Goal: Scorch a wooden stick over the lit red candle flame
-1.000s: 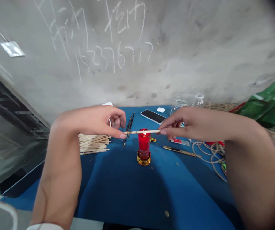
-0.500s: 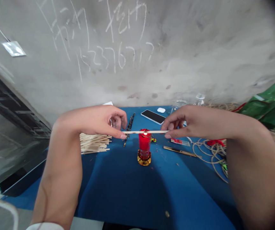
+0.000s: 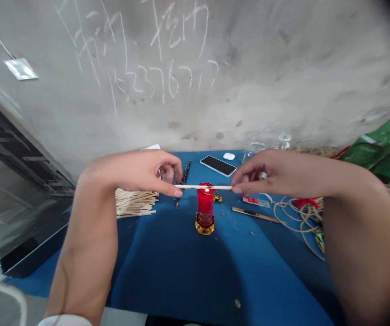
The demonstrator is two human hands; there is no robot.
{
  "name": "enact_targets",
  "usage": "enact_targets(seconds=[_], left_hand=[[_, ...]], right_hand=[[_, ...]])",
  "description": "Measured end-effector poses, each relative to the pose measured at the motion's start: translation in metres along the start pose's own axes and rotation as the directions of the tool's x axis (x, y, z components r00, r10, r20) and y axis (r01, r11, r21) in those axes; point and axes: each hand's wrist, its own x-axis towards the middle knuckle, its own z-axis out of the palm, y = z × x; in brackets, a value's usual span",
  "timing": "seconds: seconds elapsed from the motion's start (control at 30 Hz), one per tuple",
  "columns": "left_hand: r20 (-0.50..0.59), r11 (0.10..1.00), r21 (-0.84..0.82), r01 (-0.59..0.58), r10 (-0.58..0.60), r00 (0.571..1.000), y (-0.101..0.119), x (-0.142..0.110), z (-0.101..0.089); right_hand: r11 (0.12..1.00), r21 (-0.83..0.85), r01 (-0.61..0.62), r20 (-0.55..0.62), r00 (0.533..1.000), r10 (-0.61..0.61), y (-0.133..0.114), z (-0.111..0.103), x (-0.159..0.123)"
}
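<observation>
Between my two hands a thin pale wooden stick (image 3: pixel 196 186) is held level across the top of a lit red candle (image 3: pixel 205 206) on a gold base. My left hand (image 3: pixel 162 174) pinches the stick's left end between thumb and fingers. At the right end my right hand (image 3: pixel 254 174) pinches it the same way. The flame shows right at the stick's middle. Under and beside my left hand lies a pile of pale flat sticks (image 3: pixel 136 203). Several dark, scorched-looking sticks (image 3: pixel 187 172) lie behind my left fingertips.
A phone (image 3: pixel 218 165) and a white earphone case (image 3: pixel 228 156) lie at the back of the blue table (image 3: pixel 181 271). To the right are a gold-and-black utility knife (image 3: pixel 255 215), a small red-and-clear pack (image 3: pixel 256 201), tangled cord (image 3: pixel 303 222) and green bottles (image 3: pixel 381 145). A concrete wall (image 3: pixel 256 90) stands behind.
My right hand has slid slightly left, so the gap between my hands is a little narrower. The stick is still over the candle, held at both ends.
</observation>
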Motion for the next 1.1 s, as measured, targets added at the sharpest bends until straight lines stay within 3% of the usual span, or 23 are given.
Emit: enact_targets(seconds=[0.3, 0.77, 1.1], left_hand=[[-0.006, 0.998, 0.000, -0.059, 0.059, 0.998, -0.003, -0.001, 0.000], [0.011, 0.999, 0.000, -0.038, 0.038, 0.999, -0.005, -0.001, 0.000], [0.011, 0.999, 0.000, -0.046, 0.046, 0.999, -0.006, -0.001, 0.000]], right_hand=[[1.000, -0.008, 0.009, 0.018, 1.000, -0.009, 0.001, -0.004, -0.004], [0.998, 0.034, -0.048, 0.028, 0.999, 0.047, 0.006, -0.005, -0.009], [1.000, -0.011, -0.023, 0.018, 1.000, 0.023, 0.008, -0.008, -0.010]])
